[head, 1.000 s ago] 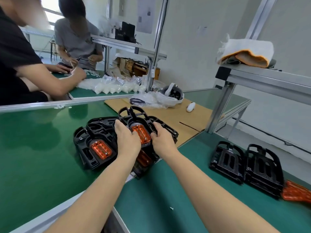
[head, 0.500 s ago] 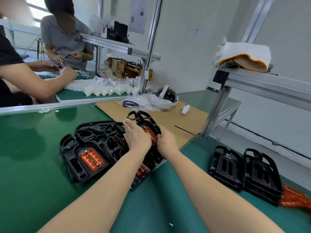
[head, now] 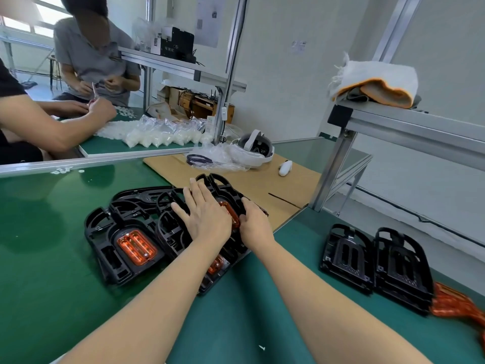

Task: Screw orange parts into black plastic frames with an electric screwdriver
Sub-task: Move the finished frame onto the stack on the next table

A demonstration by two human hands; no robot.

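Coworkers: two seated people at the far left, one in a black sleeve [head: 10, 85] with a forearm on the neighbouring bench, one in a grey shirt [head: 97, 59] behind, both handling small items.
Bags: clear packets of white pieces [head: 162, 132] lie on that far bench.
Left frame: a black plastic frame [head: 118, 243] lies flat on the green mat [head: 39, 258], with an orange part [head: 137, 247] seated in its centre.
Frame pile: more black frames [head: 157, 203] overlap behind it and to its right, under both hands.
Left hand: the left hand [head: 206, 219] lies palm down on the pile, fingers straight and slightly spread, pressing the top frame [head: 223, 185].
Held part: an orange part in the top frame [head: 232, 214] shows between the two hands; another orange part [head: 216, 264] peeks out lower in the pile.
Right hand: the right hand [head: 254, 224] grips the right edge of the top frame, fingers curled over it.
Cardboard: a brown sheet [head: 252, 179] beyond the pile carries a white headset [head: 256, 148] and a small white controller [head: 285, 168].
Spare frames: two empty black frames [head: 372, 261] sit side by side, well apart to the right.
Loose parts: orange parts [head: 456, 306] are heaped just right of them.
Shelf: an aluminium shelf [head: 409, 127] at upper right holds a folded cloth [head: 378, 80].
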